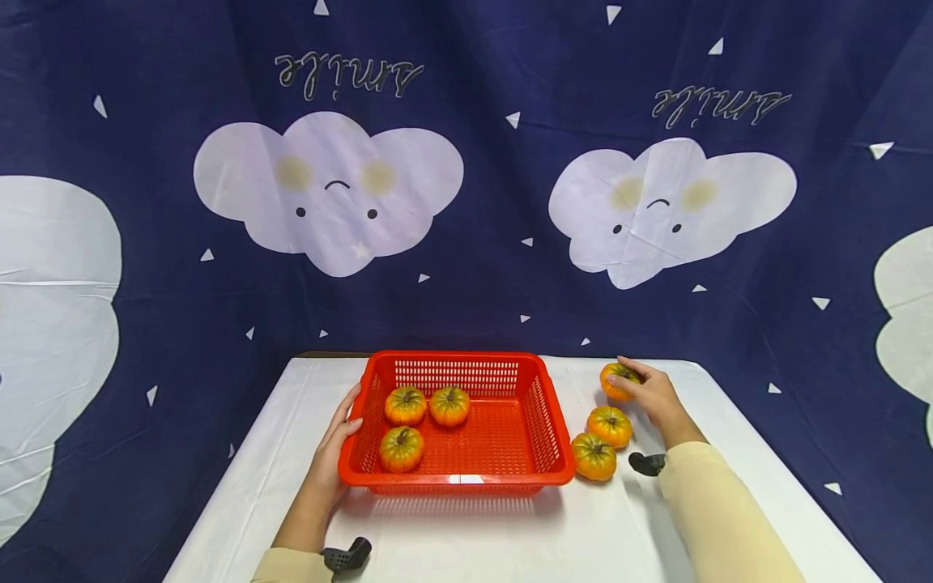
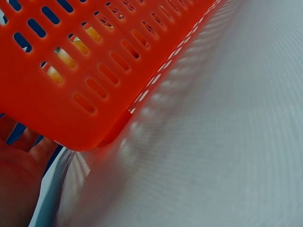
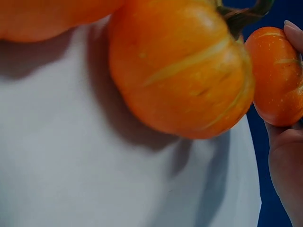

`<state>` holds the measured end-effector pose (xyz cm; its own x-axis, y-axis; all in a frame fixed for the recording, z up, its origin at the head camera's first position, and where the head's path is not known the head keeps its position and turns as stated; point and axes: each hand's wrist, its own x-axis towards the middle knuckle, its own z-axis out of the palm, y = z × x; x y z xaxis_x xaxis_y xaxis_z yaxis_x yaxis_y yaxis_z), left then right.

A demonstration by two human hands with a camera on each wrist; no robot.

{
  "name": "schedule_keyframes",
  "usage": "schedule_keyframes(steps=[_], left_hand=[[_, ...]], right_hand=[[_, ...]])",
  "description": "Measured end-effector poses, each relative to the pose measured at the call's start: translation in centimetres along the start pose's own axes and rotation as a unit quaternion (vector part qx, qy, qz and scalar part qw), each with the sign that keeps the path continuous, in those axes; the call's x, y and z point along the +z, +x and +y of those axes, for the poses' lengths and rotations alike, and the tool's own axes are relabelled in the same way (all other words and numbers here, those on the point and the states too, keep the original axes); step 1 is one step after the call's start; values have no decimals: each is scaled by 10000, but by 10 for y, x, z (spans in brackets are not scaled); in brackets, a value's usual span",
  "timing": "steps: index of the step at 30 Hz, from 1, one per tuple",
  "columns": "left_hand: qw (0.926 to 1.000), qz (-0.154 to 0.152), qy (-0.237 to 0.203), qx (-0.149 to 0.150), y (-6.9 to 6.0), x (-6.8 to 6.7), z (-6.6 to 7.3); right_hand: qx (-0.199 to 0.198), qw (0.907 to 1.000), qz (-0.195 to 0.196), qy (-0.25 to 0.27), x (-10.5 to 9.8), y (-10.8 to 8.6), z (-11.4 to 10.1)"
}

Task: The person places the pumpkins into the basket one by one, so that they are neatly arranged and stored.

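Note:
A red plastic basket (image 1: 510, 479) with slotted walls stands on the table. My left hand (image 1: 331, 453) holds its left side, thumb at the rim and fingers along the outer wall; the left wrist view shows the slotted wall (image 2: 109, 94) close up. Inside the basket, toward its left, lie three small orange-green pumpkins (image 1: 449, 406). Right of the basket, my right hand (image 1: 659, 405) grips another small pumpkin (image 1: 611, 387) between thumb and fingers, also seen as the held pumpkin (image 3: 274, 78) in the right wrist view.
Two more pumpkins lie close together by the basket's right side, a front pumpkin (image 1: 594, 458) and a rear pumpkin (image 1: 611, 424). White cloth covers the table (image 1: 452, 542). Behind it hangs a dark blue curtain (image 1: 496, 300) with clouds.

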<state>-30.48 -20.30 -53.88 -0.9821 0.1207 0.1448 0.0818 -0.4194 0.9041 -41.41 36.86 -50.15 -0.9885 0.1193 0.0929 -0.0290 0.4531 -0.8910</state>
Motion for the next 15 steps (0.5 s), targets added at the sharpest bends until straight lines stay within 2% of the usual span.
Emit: schedule_keyframes(steps=[7, 15], left_hand=[[10000, -7, -29, 30, 0, 0, -1], [10000, -15, -41, 11, 1, -1, -1]], right_hand=[[9, 9999, -97, -101, -2, 7, -11], [-235, 9994, -162, -173, -1, 9, -21]])
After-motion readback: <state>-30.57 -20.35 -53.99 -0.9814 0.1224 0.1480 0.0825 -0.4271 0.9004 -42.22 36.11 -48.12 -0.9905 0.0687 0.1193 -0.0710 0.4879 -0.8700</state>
